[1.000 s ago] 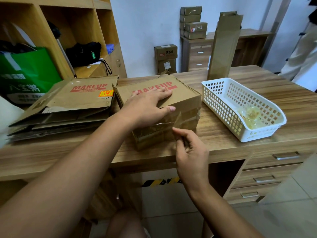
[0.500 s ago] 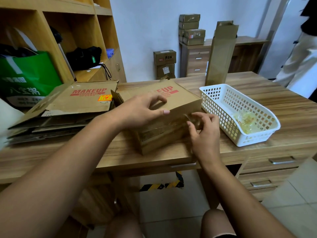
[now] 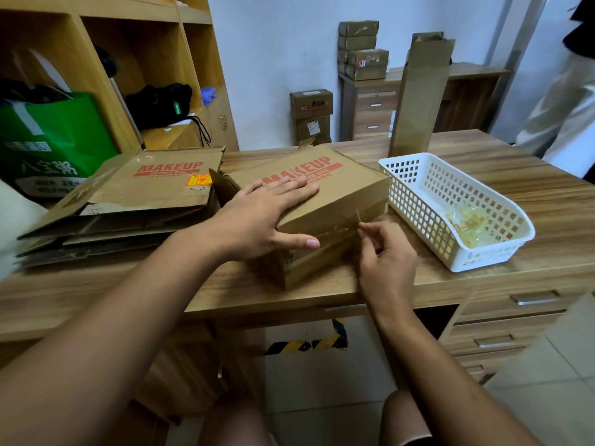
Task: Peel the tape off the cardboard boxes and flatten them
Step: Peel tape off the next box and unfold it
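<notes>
A brown cardboard box [image 3: 341, 191] with red MAKEUP print sits on the wooden desk [image 3: 483, 175] in front of me. My left hand [image 3: 257, 217] lies flat on its lid, fingers spread, thumb over the near edge. Clear tape [image 3: 338, 231] runs along the box's near side. My right hand [image 3: 386, 259] pinches a lifted end of that tape at the box's right front corner. To the left lies a stack of flattened boxes [image 3: 128, 201] with the same print.
A white plastic basket [image 3: 418, 201] holding crumpled tape stands right of the box. A tall narrow carton [image 3: 418, 98] stands behind it. A green bag [image 3: 54, 140] and shelves are at the left. A person [image 3: 563, 107] stands at the far right. Drawers sit under the desk.
My right hand went from the box's near face to its right corner and now pinches a lifted tape end there. My left hand's fingers have spread flatter on the lid.
</notes>
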Tool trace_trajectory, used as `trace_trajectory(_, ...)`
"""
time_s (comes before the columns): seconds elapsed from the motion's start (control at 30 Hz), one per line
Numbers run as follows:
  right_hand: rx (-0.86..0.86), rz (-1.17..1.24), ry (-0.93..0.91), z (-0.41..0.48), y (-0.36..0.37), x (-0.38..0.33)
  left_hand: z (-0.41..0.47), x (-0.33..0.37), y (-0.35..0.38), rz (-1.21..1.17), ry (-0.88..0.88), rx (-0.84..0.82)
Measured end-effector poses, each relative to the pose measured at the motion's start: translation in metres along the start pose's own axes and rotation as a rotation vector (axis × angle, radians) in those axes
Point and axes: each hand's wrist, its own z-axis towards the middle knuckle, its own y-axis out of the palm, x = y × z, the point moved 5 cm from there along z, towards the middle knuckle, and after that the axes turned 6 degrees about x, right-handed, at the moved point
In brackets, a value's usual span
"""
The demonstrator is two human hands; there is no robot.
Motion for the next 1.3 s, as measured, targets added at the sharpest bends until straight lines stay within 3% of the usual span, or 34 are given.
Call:
trace_trajectory(0.17, -0.069, 0.028, -0.119, -0.043, 0.011, -0.028, 0.002, 0.001, 0.003, -0.005, -0.041, 0.053)
trace_trajectory(0.37, -0.131, 0.051, -0.118, -0.051, 0.007, -0.037, 0.003, 0.004, 0.004, -0.017, -0.077, 0.092)
trace_trajectory(0.63, 0.012, 0.142, 0.171, -0.005, -0.005, -0.005, 0.008, 0.012, 0.004, 0.0, -0.134, 0.126)
trace_trajectory(0.9, 0.067, 0.291, 0.183, 0.012, 0.007, -0.009, 0.009, 0.022, 0.003, -0.014, -0.178, 0.108)
trace_trajectory(1.13, -0.12, 0.278, 0.185, 0.028, 0.018, 0.003, -0.001, -0.001, -0.007, -0.026, 0.035, -0.005)
trace_trajectory(1.3, -0.131, 0.255, 0.194, 0.024, 0.016, 0.001, 0.002, -0.003, -0.002, 0.001, 0.043, 0.028)
